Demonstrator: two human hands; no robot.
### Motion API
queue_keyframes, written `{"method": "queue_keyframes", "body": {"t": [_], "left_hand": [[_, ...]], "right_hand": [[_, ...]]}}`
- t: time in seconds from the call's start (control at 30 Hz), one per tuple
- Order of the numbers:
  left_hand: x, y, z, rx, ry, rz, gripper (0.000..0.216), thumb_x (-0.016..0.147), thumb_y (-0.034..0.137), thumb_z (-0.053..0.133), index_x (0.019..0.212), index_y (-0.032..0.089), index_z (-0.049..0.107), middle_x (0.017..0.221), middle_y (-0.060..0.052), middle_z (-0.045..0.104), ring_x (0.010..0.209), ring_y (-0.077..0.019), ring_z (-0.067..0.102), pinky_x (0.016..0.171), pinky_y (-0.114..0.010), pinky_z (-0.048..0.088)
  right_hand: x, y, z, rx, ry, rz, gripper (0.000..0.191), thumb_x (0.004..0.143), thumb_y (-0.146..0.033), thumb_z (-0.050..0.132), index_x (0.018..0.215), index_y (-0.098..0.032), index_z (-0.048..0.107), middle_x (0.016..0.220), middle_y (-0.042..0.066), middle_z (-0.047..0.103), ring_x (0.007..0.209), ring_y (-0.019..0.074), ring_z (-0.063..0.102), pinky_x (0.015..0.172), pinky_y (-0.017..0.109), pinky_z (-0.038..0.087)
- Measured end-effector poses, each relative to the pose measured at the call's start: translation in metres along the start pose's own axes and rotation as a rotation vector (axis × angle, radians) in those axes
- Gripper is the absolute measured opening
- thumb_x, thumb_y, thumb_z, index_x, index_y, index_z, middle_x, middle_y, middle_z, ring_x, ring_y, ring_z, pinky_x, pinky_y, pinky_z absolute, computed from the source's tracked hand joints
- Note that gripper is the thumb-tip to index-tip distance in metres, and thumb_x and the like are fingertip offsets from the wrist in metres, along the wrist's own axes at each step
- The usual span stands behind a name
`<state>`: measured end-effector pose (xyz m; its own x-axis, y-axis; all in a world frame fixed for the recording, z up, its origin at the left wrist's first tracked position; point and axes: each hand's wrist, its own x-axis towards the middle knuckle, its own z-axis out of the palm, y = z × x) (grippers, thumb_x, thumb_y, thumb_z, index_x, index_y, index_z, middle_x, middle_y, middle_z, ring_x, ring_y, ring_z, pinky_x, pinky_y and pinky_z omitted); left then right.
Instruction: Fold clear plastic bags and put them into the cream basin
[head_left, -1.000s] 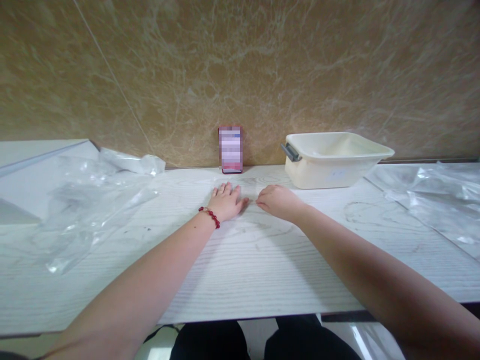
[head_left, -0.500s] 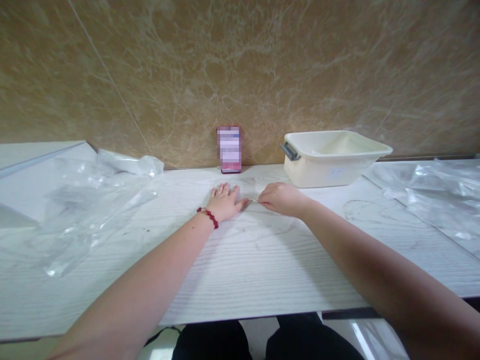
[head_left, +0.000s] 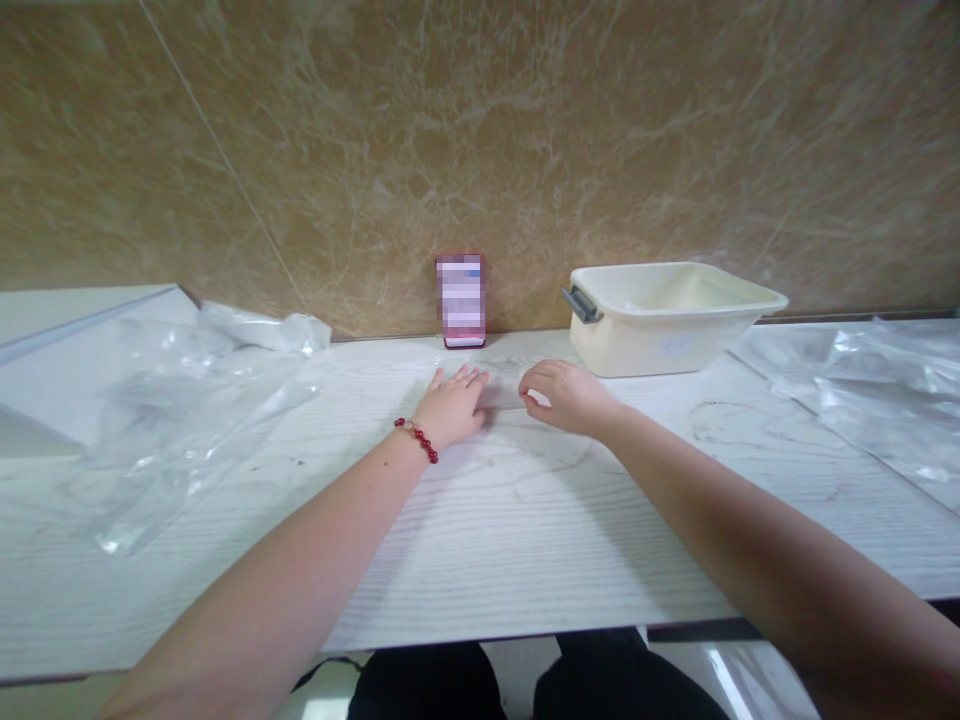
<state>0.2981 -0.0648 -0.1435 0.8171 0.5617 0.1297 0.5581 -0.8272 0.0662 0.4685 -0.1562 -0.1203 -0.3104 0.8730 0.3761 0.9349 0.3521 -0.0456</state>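
Observation:
My left hand (head_left: pixel 452 403), with a red bead bracelet at the wrist, lies palm down on the white wood-grain table (head_left: pixel 480 540), fingers stretched toward the wall. My right hand (head_left: pixel 564 395) is a few centimetres to its right, fingers curled down with the tips at the table surface. A faint clear plastic film (head_left: pixel 525 455) seems to lie flat under and around both hands. Whether the right fingertips pinch it is too faint to tell. A phone (head_left: pixel 460 299) leans upright against the wall just beyond the hands.
A cream plastic basin (head_left: pixel 667 325) with a grey handle stands at the back right by the wall. Crumpled clear plastic bags (head_left: pixel 187 400) lie at the left, and more clear plastic (head_left: pixel 885 400) at the right. The marble wall closes off the back; my legs show below the table's front edge.
My left hand has slid slightly forward and right, its fingers now closer together. My right hand has lifted a little and curled, leaving a small gap between the two hands.

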Motion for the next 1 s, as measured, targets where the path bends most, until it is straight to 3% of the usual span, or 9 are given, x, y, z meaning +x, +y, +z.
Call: {"method": "queue_keyframes", "body": {"t": [0.07, 0.17, 0.3, 0.4, 0.5, 0.6, 0.7, 0.8, 1.0], "left_hand": [[0.0, 0.0, -0.004, -0.055, -0.004, 0.045, 0.043, 0.078, 0.023, 0.033, 0.12, 0.015, 0.038, 0.122, -0.01, 0.043, 0.113, -0.0202, 0.036, 0.097, -0.039, 0.017], [-0.002, 0.002, -0.017, -0.3, -0.008, 0.007, 0.035, 0.08, 0.026, 0.031, 0.105, 0.014, 0.053, 0.104, -0.011, 0.057, 0.098, -0.0209, 0.05, 0.09, -0.036, 0.03], [-0.009, 0.008, -0.049, -1.027, -0.026, -0.058, 0.034, 0.08, 0.034, 0.036, 0.095, 0.013, 0.058, 0.101, -0.01, 0.059, 0.098, -0.021, 0.05, 0.086, -0.034, 0.035], [-0.015, 0.011, -0.07, -1.591, -0.117, -0.197, 0.03, 0.08, 0.028, 0.038, 0.099, 0.013, 0.055, 0.1, -0.011, 0.059, 0.096, -0.0212, 0.053, 0.082, -0.038, 0.04], [-0.018, 0.009, -0.077, -1.876, -0.147, -0.34, 0.026, 0.08, 0.02, 0.038, 0.098, 0.012, 0.056, 0.101, -0.01, 0.058, 0.095, -0.0206, 0.053, 0.081, -0.036, 0.043], [-0.019, 0.002, -0.067, -1.974, -0.159, -0.422, 0.024, 0.079, 0.017, 0.04, 0.094, 0.012, 0.057, 0.104, -0.009, 0.058, 0.096, -0.0208, 0.053, 0.08, -0.033, 0.044], [-0.02, -0.005, -0.05, -2.009, -0.176, -0.473, 0.022, 0.079, 0.018, 0.041, 0.092, 0.011, 0.058, 0.102, -0.009, 0.058, 0.095, -0.0207, 0.053, 0.079, -0.032, 0.045], [-0.023, -0.009, -0.036, -1.999, -0.201, -0.496, 0.022, 0.079, 0.02, 0.043, 0.091, 0.011, 0.059, 0.098, -0.01, 0.06, 0.09, -0.0183, 0.056, 0.077, -0.031, 0.045], [-0.026, -0.01, -0.026, -1.797, -0.144, -0.486, 0.024, 0.068, 0.005, 0.056, 0.091, 0.01, 0.059, 0.084, -0.007, 0.064, 0.072, -0.0112, 0.059, 0.067, -0.019, 0.046]], "right_hand": [[-0.001, 0.001, -0.001, 0.108, 0.058, 0.003, 0.018, 0.074, -0.02, 0.042, 0.081, -0.017, 0.058, 0.082, 0.005, 0.06, 0.083, 0.0154, 0.051, 0.078, 0.027, 0.035], [-0.001, 0.007, -0.004, 0.388, 0.21, 0.103, 0.021, 0.075, -0.03, 0.044, 0.087, -0.018, 0.056, 0.09, 0.005, 0.059, 0.089, 0.0157, 0.051, 0.081, 0.029, 0.036], [0.002, 0.02, -0.007, 1.019, 0.405, 0.432, 0.04, 0.077, -0.049, 0.035, 0.101, -0.02, 0.048, 0.103, 0.006, 0.055, 0.096, 0.0165, 0.049, 0.08, 0.033, 0.038], [0.002, 0.023, -0.011, 1.493, 0.229, 0.584, 0.058, 0.075, -0.061, 0.02, 0.097, -0.017, 0.05, 0.1, 0.01, 0.057, 0.09, 0.0183, 0.053, 0.077, 0.035, 0.041], [0.0, 0.016, -0.012, 1.786, -0.041, 0.557, 0.061, 0.073, -0.064, 0.021, 0.092, -0.016, 0.053, 0.096, 0.011, 0.058, 0.085, 0.0186, 0.056, 0.077, 0.037, 0.042], [-0.003, 0.005, -0.008, 1.855, -0.201, 0.503, 0.036, 0.075, -0.047, 0.043, 0.092, -0.016, 0.054, 0.096, 0.008, 0.059, 0.083, 0.016, 0.057, 0.078, 0.035, 0.043], [-0.004, -0.003, 0.001, 1.781, -0.243, 0.564, 0.021, 0.069, -0.026, 0.059, 0.086, -0.015, 0.057, 0.09, 0.006, 0.061, 0.079, 0.0132, 0.059, 0.072, 0.027, 0.046], [-0.002, -0.006, 0.01, 1.725, -0.223, 0.67, 0.013, 0.066, -0.021, 0.062, 0.076, -0.013, 0.059, 0.078, 0.004, 0.063, 0.072, 0.0111, 0.06, 0.064, 0.02, 0.048], [0.002, -0.009, 0.015, 1.652, -0.18, 0.765, 0.007, 0.065, -0.018, 0.063, 0.066, -0.012, 0.058, 0.062, 0.001, 0.061, 0.057, 0.0071, 0.057, 0.05, 0.014, 0.047]]}}
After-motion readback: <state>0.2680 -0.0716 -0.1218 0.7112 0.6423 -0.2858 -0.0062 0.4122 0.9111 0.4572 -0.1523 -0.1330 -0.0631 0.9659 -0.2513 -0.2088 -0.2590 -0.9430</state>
